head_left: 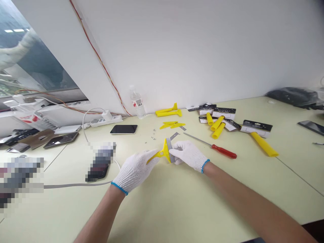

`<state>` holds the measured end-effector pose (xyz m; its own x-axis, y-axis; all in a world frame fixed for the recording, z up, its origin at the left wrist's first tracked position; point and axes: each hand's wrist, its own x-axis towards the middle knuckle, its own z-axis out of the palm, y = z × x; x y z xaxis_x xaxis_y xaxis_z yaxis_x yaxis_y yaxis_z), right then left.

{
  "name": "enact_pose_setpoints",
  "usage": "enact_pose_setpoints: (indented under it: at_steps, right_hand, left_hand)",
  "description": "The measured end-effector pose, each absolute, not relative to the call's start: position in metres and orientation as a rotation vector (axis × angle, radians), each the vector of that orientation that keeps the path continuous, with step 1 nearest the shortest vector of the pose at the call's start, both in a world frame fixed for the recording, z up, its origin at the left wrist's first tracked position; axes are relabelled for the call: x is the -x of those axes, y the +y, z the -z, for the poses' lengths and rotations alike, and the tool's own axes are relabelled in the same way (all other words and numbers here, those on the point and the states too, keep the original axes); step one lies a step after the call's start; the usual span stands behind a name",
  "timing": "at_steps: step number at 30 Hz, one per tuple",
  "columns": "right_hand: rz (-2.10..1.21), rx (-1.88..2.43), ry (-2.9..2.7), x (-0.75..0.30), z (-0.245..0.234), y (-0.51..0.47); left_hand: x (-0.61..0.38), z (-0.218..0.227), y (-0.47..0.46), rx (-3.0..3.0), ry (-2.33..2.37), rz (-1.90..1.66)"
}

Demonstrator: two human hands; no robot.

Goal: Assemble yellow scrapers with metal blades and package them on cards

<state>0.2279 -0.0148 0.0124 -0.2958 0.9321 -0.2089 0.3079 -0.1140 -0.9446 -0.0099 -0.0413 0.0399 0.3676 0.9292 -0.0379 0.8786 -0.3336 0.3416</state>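
My left hand (138, 167), in a white knit glove with a blue cuff, wraps the handle of a yellow scraper (165, 149). A grey metal blade (171, 153) lies along the scraper's wide head. My right hand (188, 153), gloved alike, pinches that blade at its outer edge. Just beyond the hands are another loose blade (174, 135) and a smaller one (182, 128). Several small screws (153, 138) lie on the table past my left hand. To the right rests a red-handled screwdriver (224, 151), its shaft pointing toward the blades.
Behind are yellow scraper handles (168, 113) and flat yellow pieces (172, 125). Yellow tubes (264, 144) and black-and-white cards (257, 127) lie to the right. A water bottle (138, 103), a phone (124, 129) and a power strip (107, 119) stand at back left.
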Motion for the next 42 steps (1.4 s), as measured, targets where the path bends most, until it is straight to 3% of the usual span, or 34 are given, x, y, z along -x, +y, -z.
enact_pose_setpoints:
  at_steps: [14,31,42]
  right_hand:
    - [-1.535,1.291,-1.493,-0.224,-0.007,-0.015]
    - [-1.131,1.321,-1.899,-0.212,-0.029,-0.022]
    - [-1.145,1.297,-1.906,-0.204,-0.013,-0.003]
  left_hand:
    - [0.014,-0.036,-0.040,-2.371,1.578,-0.251]
    - [-0.011,-0.073,-0.013,-1.967,1.599,-0.213]
    - [-0.015,-0.050,-0.013,-1.628,1.439,-0.502]
